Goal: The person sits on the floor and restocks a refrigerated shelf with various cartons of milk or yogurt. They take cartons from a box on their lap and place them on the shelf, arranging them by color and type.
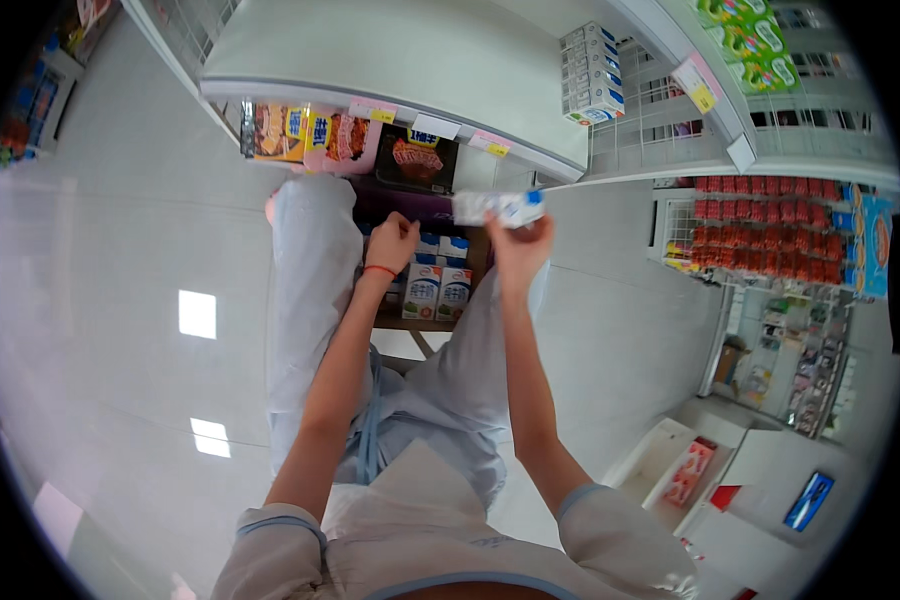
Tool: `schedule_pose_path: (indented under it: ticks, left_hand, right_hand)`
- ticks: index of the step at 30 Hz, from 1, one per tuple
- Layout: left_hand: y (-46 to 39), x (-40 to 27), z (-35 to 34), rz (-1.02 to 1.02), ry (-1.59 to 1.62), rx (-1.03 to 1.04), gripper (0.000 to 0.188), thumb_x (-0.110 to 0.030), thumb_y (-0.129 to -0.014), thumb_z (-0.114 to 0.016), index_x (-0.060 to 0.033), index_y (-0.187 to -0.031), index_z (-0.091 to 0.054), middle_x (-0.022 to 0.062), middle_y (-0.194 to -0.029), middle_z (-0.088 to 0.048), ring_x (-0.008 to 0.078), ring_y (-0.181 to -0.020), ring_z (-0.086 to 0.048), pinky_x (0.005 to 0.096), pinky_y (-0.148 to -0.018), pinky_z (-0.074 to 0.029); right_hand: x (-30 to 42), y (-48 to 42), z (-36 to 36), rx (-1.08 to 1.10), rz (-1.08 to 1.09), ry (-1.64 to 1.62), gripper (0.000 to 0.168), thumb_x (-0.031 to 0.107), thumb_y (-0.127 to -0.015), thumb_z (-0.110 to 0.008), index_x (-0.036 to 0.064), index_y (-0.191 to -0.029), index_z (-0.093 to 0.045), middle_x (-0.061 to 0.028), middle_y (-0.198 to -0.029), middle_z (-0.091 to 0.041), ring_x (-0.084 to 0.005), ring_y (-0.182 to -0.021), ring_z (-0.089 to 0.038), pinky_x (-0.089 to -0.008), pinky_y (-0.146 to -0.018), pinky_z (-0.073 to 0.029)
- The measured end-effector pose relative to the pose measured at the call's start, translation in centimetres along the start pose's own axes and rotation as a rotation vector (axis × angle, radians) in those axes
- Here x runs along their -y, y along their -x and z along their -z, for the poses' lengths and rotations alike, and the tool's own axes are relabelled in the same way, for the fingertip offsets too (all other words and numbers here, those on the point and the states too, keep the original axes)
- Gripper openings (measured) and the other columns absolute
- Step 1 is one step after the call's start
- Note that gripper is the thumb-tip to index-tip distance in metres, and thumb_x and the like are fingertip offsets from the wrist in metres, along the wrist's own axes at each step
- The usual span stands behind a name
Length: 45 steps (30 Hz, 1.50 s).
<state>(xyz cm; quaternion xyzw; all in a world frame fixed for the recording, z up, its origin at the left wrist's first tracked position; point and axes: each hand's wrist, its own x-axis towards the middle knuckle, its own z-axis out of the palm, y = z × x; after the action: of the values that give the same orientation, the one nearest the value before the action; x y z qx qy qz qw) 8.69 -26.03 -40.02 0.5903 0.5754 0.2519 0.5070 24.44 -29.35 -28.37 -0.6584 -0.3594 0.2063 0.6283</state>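
My right hand (521,244) grips a white and blue milk carton (476,208), held level and slightly blurred, just below the shelf's front edge. My left hand (392,244), with a red string bracelet at the wrist, is over an open cardboard box (480,247) between my knees. Its fingers are curled together and nothing shows in them. Inside the box, several milk cartons (420,292) stand in rows, their fronts facing me. Part of the box is hidden behind my legs and left forearm.
A white shelf board (390,45) spans the space ahead, with a stack of small milk cartons (592,75) at its right end. Packaged instant food (416,157) sits beneath it. To the right are a rack of red packets (765,232) and a white freezer (765,480).
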Motion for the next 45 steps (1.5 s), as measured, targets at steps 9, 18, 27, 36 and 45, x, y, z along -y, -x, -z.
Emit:
schedule_pose_path:
  ticks: [9,18,27,36,45]
  left_hand:
    - [3.8,0.0,-3.3,0.110,-0.628,0.534,0.049,-0.019,-0.073,-0.064,-0.0084,-0.117,-0.045,0.0167,-0.113,-0.053,0.0322,-0.103,-0.055,0.0427,-0.083,-0.047]
    - [2.4,-0.3,-2.8,0.184,-0.631,0.739,0.047,-0.016,-0.077,-0.057,-0.0069,-0.120,-0.043,0.0183,-0.112,-0.054,0.0323,-0.104,-0.054,0.0406,-0.084,-0.046]
    - [2.8,0.1,-4.1,0.258,-0.616,0.669,0.045,-0.013,-0.078,-0.052,-0.0075,-0.121,-0.041,0.0216,-0.112,-0.050,0.0367,-0.100,-0.055,0.0435,-0.083,-0.046]
    - [3.0,0.9,-6.1,0.205,-0.726,0.539,0.034,-0.015,-0.081,-0.052,-0.0083,-0.113,-0.044,0.0206,-0.101,-0.054,0.0326,-0.090,-0.058,0.0417,-0.076,-0.047]
    - [3.0,1.7,-6.3,0.204,-0.718,0.559,0.063,-0.024,-0.068,-0.071,-0.0078,-0.117,-0.036,0.0217,-0.105,-0.049,0.0334,-0.087,-0.059,0.0397,-0.075,-0.048]
  right_hand:
    - [0.4,-17.6,-1.8,-0.102,0.286,0.568,0.080,0.022,-0.058,-0.083,0.002,-0.124,-0.043,-0.0165,-0.104,-0.057,-0.0219,-0.084,-0.060,-0.0295,-0.068,-0.051]
    - [0.0,-16.8,-2.6,0.084,0.228,1.162,0.091,0.026,-0.072,-0.070,0.005,-0.139,-0.011,-0.0123,-0.079,-0.064,-0.0283,-0.072,-0.064,-0.0360,-0.062,-0.049]
    - [-3.6,-24.7,-4.7,0.072,0.372,0.840,0.090,0.018,-0.068,-0.073,-0.001,-0.134,-0.015,-0.0092,-0.064,-0.062,-0.0276,-0.064,-0.063,-0.0353,-0.064,-0.049]
    - [-4.9,-35.3,-7.9,0.000,0.321,1.063,0.087,0.026,-0.061,-0.079,-0.001,-0.123,-0.024,-0.0299,-0.114,-0.047,-0.0424,-0.101,-0.053,-0.0431,-0.086,-0.047]
    - [-6.4,-39.6,-9.0,-0.106,0.306,1.255,0.093,0.026,-0.061,-0.080,-0.003,-0.125,-0.018,-0.0283,-0.109,-0.051,-0.0389,-0.097,-0.055,-0.0420,-0.082,-0.049]
